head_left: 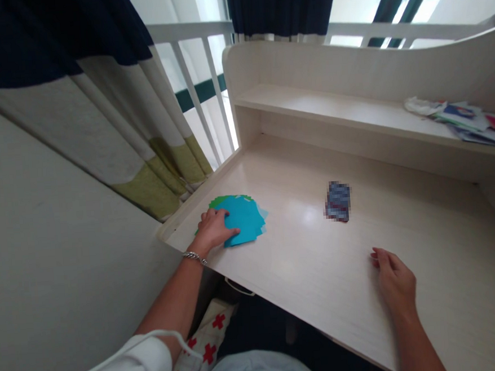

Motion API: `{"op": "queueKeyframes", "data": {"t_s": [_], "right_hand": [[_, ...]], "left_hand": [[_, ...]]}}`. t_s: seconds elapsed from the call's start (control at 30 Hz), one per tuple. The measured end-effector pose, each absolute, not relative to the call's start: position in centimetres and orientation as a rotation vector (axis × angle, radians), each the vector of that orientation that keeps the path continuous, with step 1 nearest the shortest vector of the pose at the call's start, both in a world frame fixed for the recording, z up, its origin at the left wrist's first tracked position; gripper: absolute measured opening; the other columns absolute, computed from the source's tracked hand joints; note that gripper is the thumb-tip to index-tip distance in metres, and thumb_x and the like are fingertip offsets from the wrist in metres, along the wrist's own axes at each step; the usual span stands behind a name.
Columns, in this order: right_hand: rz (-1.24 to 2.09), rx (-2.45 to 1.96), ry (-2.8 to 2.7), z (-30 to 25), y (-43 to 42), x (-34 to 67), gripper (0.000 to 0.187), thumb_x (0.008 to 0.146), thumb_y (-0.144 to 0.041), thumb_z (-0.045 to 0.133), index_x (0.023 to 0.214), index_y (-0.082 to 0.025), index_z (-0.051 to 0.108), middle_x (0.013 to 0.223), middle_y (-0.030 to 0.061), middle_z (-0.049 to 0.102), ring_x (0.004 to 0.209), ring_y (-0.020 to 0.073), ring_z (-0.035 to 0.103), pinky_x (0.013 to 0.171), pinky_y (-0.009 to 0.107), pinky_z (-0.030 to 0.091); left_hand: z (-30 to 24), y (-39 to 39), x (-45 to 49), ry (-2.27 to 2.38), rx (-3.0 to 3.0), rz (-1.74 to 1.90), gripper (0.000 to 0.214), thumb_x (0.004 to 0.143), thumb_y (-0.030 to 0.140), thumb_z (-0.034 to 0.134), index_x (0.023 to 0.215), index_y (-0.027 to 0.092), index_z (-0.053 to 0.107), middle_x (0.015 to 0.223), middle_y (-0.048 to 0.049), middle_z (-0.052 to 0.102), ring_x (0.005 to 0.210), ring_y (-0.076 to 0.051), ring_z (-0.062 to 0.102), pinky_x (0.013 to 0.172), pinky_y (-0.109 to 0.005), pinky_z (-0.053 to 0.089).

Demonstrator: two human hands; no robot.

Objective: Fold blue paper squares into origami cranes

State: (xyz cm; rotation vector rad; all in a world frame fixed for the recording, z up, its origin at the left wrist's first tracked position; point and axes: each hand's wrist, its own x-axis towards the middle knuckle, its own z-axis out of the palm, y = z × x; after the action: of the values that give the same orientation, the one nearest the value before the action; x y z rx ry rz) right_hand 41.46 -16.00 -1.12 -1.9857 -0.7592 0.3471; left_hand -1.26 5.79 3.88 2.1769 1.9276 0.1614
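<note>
A fanned stack of bright blue paper sheets (243, 219) lies near the left end of the desk. Green paper (218, 201) sticks out along the stack's far edge, and paler blue edges show at its right. My left hand (213, 228), with a chain bracelet at the wrist, rests on the left side of the stack, its thumb and fingers apart. Over the right part of the desk, my right hand (394, 274) is closed, fingertips drawn together. Whether anything is between those fingers I cannot make out. A small dark blue-grey rectangle (338, 202), blurred by pixels, lies between the hands, farther back.
The pale wooden desk (295, 267) has a raised back with a shelf (309, 99). Papers and a crumpled white item (424, 106) lie at the shelf's right. A curtain (142, 130) and white railing (194, 93) border the left side. A cloth with red crosses (208, 352) sits below the desk edge.
</note>
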Motion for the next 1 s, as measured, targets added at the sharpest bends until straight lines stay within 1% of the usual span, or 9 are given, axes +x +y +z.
{"op": "queueKeyframes", "data": {"t_s": [0.17, 0.27, 0.37, 0.47, 0.57, 0.7, 0.8, 0.9, 1.0], "right_hand": [[0.367, -1.986, -0.755, -1.1, -16.1, 41.4, 0.053, 0.08, -0.059, 0.05, 0.099, -0.013, 0.07, 0.09, 0.0106, 0.072, 0.08, 0.0248, 0.064, 0.082, 0.038, 0.045], [0.371, -1.991, -0.754, -1.1, -16.1, 41.4, 0.053, 0.08, -0.058, 0.051, 0.099, -0.013, 0.07, 0.09, 0.0107, 0.072, 0.08, 0.025, 0.064, 0.082, 0.038, 0.046], [0.366, -1.991, -0.76, -1.2, -16.1, 41.5, 0.053, 0.079, -0.058, 0.051, 0.097, -0.012, 0.071, 0.09, 0.0112, 0.072, 0.081, 0.0258, 0.064, 0.082, 0.038, 0.045], [0.37, -1.975, -0.765, -1.5, -16.1, 41.6, 0.053, 0.079, -0.058, 0.05, 0.097, -0.012, 0.071, 0.092, 0.0112, 0.072, 0.083, 0.0256, 0.065, 0.083, 0.038, 0.045], [0.387, -1.973, -0.763, -1.6, -15.9, 41.7, 0.055, 0.079, -0.059, 0.051, 0.099, -0.012, 0.07, 0.094, 0.0116, 0.071, 0.083, 0.0254, 0.065, 0.083, 0.038, 0.046], [0.353, -1.984, -0.816, -1.0, -15.7, 41.2, 0.056, 0.079, -0.06, 0.049, 0.1, -0.012, 0.069, 0.097, 0.0125, 0.071, 0.086, 0.0256, 0.063, 0.084, 0.039, 0.045], [0.359, -1.969, -0.945, 0.4, -15.2, 39.8, 0.053, 0.079, -0.059, 0.049, 0.102, -0.016, 0.069, 0.105, 0.0121, 0.069, 0.089, 0.0249, 0.062, 0.083, 0.038, 0.046], [0.565, -1.871, -1.074, 1.9, -14.2, 37.5, 0.05, 0.079, -0.057, 0.052, 0.106, -0.018, 0.067, 0.107, 0.0122, 0.068, 0.083, 0.0236, 0.063, 0.073, 0.035, 0.049], [0.738, -1.769, -1.12, 2.7, -12.9, 35.6, 0.047, 0.078, -0.053, 0.056, 0.11, -0.018, 0.064, 0.102, 0.0105, 0.069, 0.079, 0.0228, 0.064, 0.069, 0.034, 0.05]], "left_hand": [[3.7, 7.2, -1.0, 1.926, 2.17, 0.125, 0.076, 0.046, 0.057, 0.073, 0.11, 0.018, 0.06, 0.114, -0.0189, 0.054, 0.109, -0.043, 0.048, 0.086, -0.05, 0.04], [3.6, 7.3, -0.8, 1.887, 2.168, 0.157, 0.072, 0.045, 0.051, 0.077, 0.106, 0.017, 0.061, 0.112, -0.0177, 0.058, 0.106, -0.041, 0.052, 0.085, -0.046, 0.043], [3.8, 7.0, -0.6, 1.78, 2.185, 0.23, 0.053, 0.056, 0.038, 0.074, 0.103, 0.018, 0.063, 0.104, -0.0121, 0.065, 0.098, -0.033, 0.059, 0.081, -0.039, 0.046], [4.6, 6.5, -0.5, 1.678, 2.201, 0.339, 0.03, 0.071, 0.03, 0.062, 0.099, 0.02, 0.065, 0.102, -0.0071, 0.068, 0.094, -0.026, 0.062, 0.08, -0.034, 0.047], [6.0, 6.1, 0.2, 1.596, 2.206, 0.467, 0.026, 0.078, 0.032, 0.056, 0.1, 0.021, 0.065, 0.102, -0.0047, 0.069, 0.094, -0.024, 0.062, 0.081, -0.034, 0.048], [8.1, 4.7, 3.5, 1.343, 2.064, 0.723, 0.025, 0.076, 0.033, 0.06, 0.095, 0.019, 0.067, 0.097, -0.0041, 0.07, 0.091, -0.023, 0.063, 0.083, -0.034, 0.049], [9.0, 3.0, 7.9, 1.097, 2.013, 0.619, 0.024, 0.076, 0.03, 0.06, 0.095, 0.019, 0.069, 0.096, -0.0039, 0.071, 0.089, -0.023, 0.064, 0.083, -0.035, 0.049], [8.7, 1.3, 12.6, 0.863, 1.985, 0.513, 0.023, 0.075, 0.027, 0.061, 0.095, 0.021, 0.071, 0.099, -0.0043, 0.071, 0.091, -0.022, 0.063, 0.083, -0.033, 0.049], [7.3, 0.2, 16.2, 0.746, 2.005, 0.46, 0.023, 0.074, 0.022, 0.062, 0.095, 0.022, 0.071, 0.098, -0.0045, 0.072, 0.09, -0.022, 0.064, 0.081, -0.032, 0.05]]}}
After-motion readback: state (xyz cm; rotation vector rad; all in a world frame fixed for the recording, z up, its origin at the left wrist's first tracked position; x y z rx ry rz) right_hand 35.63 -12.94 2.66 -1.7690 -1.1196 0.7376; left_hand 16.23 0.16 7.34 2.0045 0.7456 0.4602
